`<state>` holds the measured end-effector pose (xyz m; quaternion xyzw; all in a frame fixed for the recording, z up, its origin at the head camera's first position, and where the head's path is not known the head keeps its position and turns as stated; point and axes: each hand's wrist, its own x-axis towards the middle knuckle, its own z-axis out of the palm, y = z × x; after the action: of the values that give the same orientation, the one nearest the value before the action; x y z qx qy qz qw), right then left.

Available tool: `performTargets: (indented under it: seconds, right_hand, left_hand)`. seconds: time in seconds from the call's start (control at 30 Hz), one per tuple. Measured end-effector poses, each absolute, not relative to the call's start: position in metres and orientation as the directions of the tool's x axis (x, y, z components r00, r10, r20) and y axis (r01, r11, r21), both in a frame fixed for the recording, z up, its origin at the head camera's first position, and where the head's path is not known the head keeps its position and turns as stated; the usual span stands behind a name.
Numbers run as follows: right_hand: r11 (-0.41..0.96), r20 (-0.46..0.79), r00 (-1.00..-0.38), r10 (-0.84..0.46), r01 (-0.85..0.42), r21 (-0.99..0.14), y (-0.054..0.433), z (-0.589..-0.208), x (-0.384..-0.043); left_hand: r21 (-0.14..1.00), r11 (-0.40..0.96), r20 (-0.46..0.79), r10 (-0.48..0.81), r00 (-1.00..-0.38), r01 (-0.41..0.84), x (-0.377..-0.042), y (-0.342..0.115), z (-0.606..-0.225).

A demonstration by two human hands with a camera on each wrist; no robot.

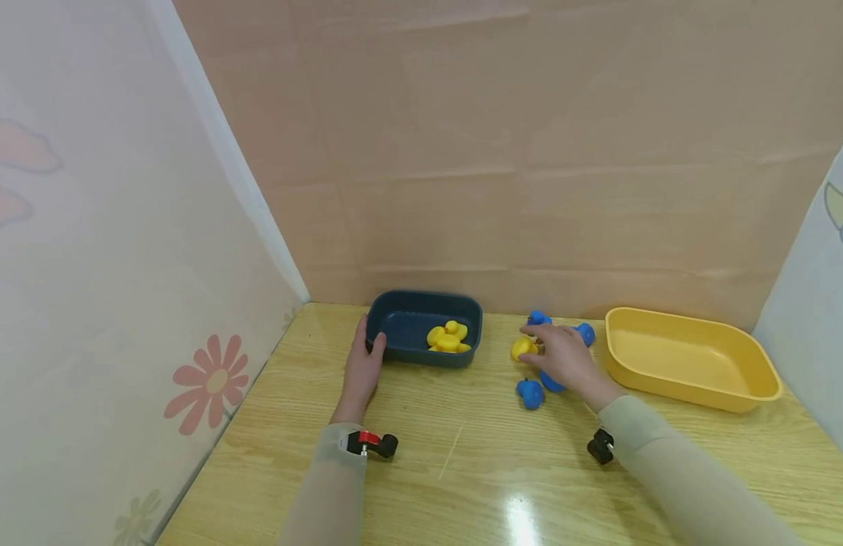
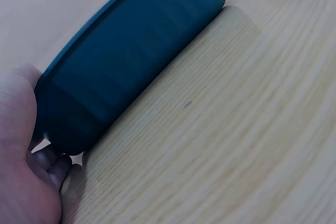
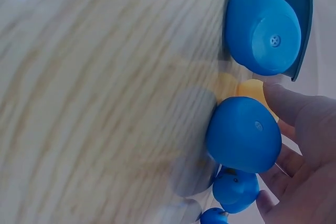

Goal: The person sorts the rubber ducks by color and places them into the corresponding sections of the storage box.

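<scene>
My left hand (image 1: 363,366) grips the left end of a dark blue bin (image 1: 410,353). In the left wrist view its fingers (image 2: 60,170) curl by the bin's lower corner. Yellow rubber ducks (image 1: 448,343) lie together in the bin's right part. My right hand (image 1: 564,354) has thumb and forefinger around another yellow rubber duck (image 1: 523,349) on the table. In the right wrist view, the thumb touches this duck (image 3: 253,89), which a blue duck (image 3: 243,135) partly hides. Several blue rubber ducks (image 1: 531,394) lie around the right hand.
A yellow bin (image 1: 687,387) stands on the right of the wooden table (image 1: 421,470). Brown paper (image 1: 421,152) covers the back wall. A pale panel with flower prints (image 1: 121,303) borders the left side, and another pale panel (image 1: 817,341) the right.
</scene>
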<state>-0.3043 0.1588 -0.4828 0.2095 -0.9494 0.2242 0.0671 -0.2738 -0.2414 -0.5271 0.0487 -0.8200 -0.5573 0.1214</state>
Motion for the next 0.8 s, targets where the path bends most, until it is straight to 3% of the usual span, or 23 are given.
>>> performTargets:
  seconds: [0.8]
  right_hand:
    - [0.804, 0.267, -0.891, -0.366, -0.447, -0.392, 0.1574, -0.4899, -0.3065]
  left_hand:
    - [0.928, 0.368, 0.151, -0.223, -0.963, 0.06, -0.2742, -0.2405, -0.5271]
